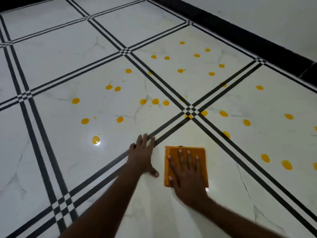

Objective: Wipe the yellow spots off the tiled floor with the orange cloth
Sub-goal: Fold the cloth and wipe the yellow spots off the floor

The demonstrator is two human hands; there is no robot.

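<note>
The right hand [186, 170] is pressing flat, fingers spread, on the orange cloth [202, 152], the left hand [143, 155] is bracing open-palmed on the tiled floor [51, 57]; firm overlapping strokes toward the yellow spots [155, 101] are advisable.

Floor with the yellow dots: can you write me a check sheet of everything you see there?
Surface: glossy white marble-look tiled floor with black stripe borders.
Job's things: folded square orange cloth lies flat on the floor; many round yellow spots remain across several tiles ahead.
Clutter: nothing seen.
Hands: right hand presses flat on the cloth, fingers spread; left hand rests flat on the bare floor beside it.
Cables: nothing seen.
Surroundings: black skirting band along a pale wall, upper right.
</note>
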